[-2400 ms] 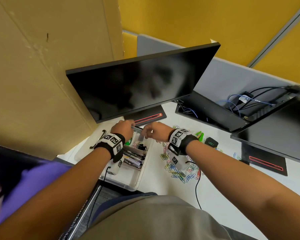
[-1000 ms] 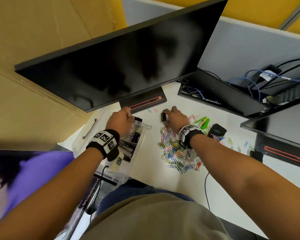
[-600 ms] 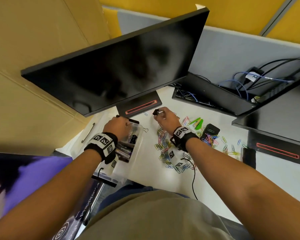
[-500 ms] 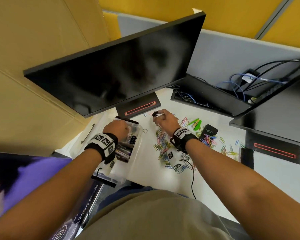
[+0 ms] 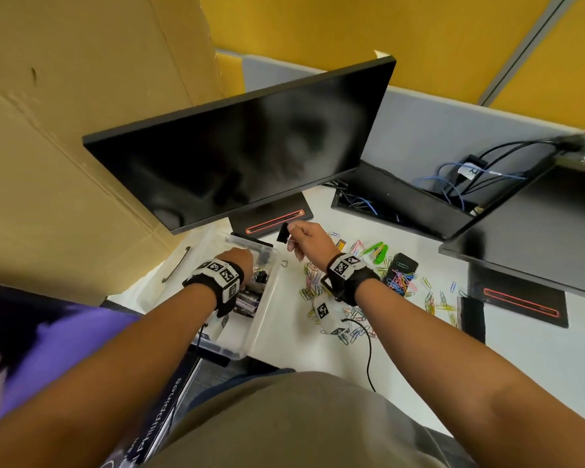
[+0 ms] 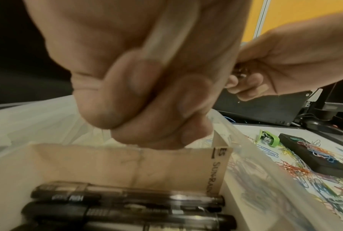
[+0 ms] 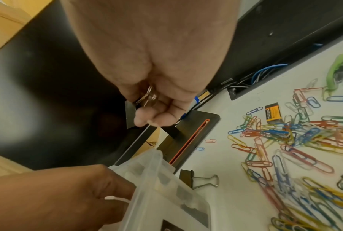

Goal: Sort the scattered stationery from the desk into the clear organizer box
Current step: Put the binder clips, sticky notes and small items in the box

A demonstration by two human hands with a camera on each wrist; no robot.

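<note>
Dangling from the right hand's (image 5: 309,239) grip: black binder clip (image 5: 282,233), beside organizer box (image 5: 267,298).

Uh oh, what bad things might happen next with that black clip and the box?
1. The right hand only pinches the black binder clip by its thin wire handles, so it might slip and drop.
2. The clear organizer box hangs over the desk edge; the left hand grips its far rim, and letting go might tip it.
</note>
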